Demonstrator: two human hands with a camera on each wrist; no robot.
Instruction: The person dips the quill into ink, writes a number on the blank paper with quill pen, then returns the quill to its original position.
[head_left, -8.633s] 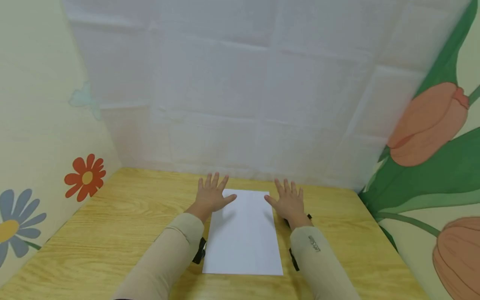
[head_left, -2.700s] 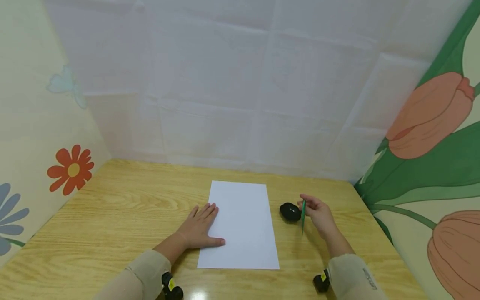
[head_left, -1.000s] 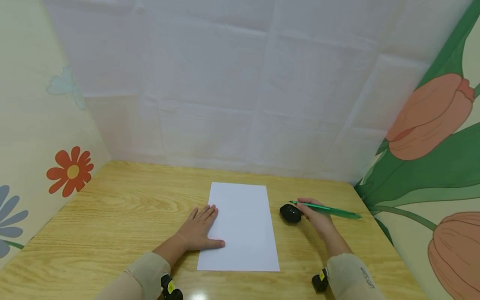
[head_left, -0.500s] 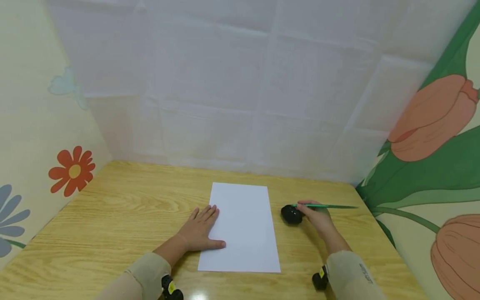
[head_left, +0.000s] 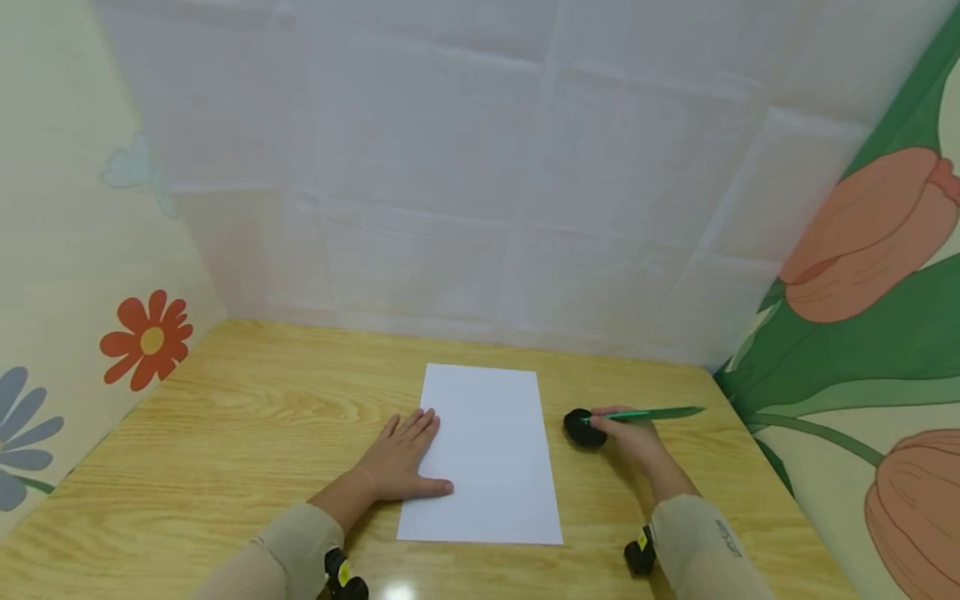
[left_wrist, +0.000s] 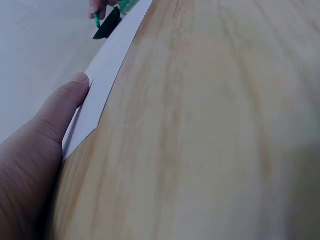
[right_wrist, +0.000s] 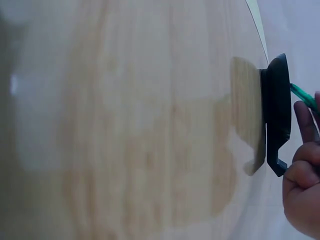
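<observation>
My left hand [head_left: 397,467] lies flat with spread fingers across the left edge of a blank white sheet of paper [head_left: 495,450]. The left wrist view shows its thumb [left_wrist: 67,102] on the sheet's edge. My right hand [head_left: 637,442] pinches a slim green pen-like stick [head_left: 652,413] with a flat, broad tail pointing right. Its thin tip overlaps a small glossy black dish [head_left: 576,428] right of the paper. From the side, in the right wrist view, this dish [right_wrist: 279,95] stands on a raised foot, with the green tip just above its rim.
The wooden table [head_left: 300,392] runs back to a creased white cloth [head_left: 450,167]. Painted walls with a red flower [head_left: 150,340] and a tulip [head_left: 870,233] flank it. Small black cameras [head_left: 640,554] sit at both wrists.
Earlier both hands lay spread beside the paper; since then my right hand has taken up the green stick. In the last second its tip has come down over the dish. My left hand stays put.
</observation>
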